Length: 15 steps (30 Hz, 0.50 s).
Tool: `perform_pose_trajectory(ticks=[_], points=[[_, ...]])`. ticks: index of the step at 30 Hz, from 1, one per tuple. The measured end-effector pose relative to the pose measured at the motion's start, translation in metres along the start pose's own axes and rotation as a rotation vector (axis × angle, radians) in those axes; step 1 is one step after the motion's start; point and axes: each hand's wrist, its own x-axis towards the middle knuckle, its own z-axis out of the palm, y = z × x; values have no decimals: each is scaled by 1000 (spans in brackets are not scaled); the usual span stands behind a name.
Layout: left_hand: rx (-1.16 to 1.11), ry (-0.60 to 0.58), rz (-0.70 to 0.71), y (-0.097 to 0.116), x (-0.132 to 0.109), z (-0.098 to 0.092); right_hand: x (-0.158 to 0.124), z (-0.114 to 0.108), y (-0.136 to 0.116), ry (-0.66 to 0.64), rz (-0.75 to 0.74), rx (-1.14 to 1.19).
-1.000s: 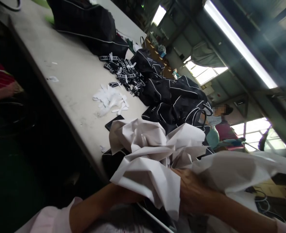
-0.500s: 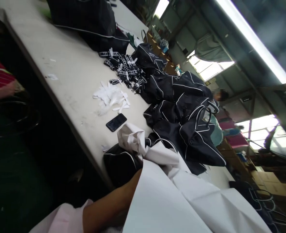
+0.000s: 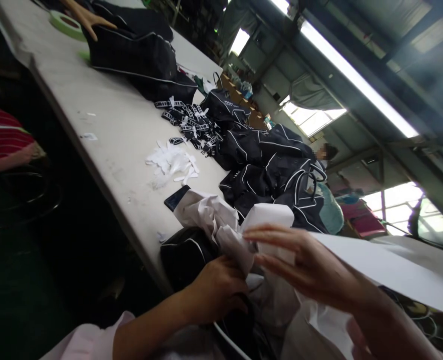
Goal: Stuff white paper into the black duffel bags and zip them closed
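My left hand (image 3: 215, 287) grips crumpled white paper (image 3: 215, 220) at the mouth of a black bag (image 3: 185, 255) that lies at the table's near edge. My right hand (image 3: 300, 262) hovers over the paper with its fingers stretched out flat, pressing on a large white sheet (image 3: 386, 270) that runs off to the right. A black phone (image 3: 176, 196) lies just beyond the paper, partly covered by it.
A heap of black bags with white piping (image 3: 270, 160) fills the table's middle. Black printed straps (image 3: 191, 122) and white paper scraps (image 3: 172, 162) lie beside them. Another person's hand (image 3: 86, 20) rests on a far black bag (image 3: 131, 45) near green tape (image 3: 65, 24). Another person's red striped sleeve (image 3: 1, 137) shows at left.
The large sheet that hid both hands has dropped to the right. My left hand now shows gripping the crumpled paper, and my right hand has come up flat over it.
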Motion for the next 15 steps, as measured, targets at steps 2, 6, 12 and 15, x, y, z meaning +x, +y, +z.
perform_pose_trajectory(ticks=[2, 6, 12, 15], points=[[34, -26, -13, 2, 2, -2, 44, 1, 5, 83, -12, -145], [53, 7, -48, 6, -3, -7, 131, 58, 42, -209, 194, -150], [157, -27, -104, -1, -14, -29, 104, 93, 72, -22, 25, 171], [133, -116, -200, -2, -14, -41, 50, 88, 82, 135, 67, 503]])
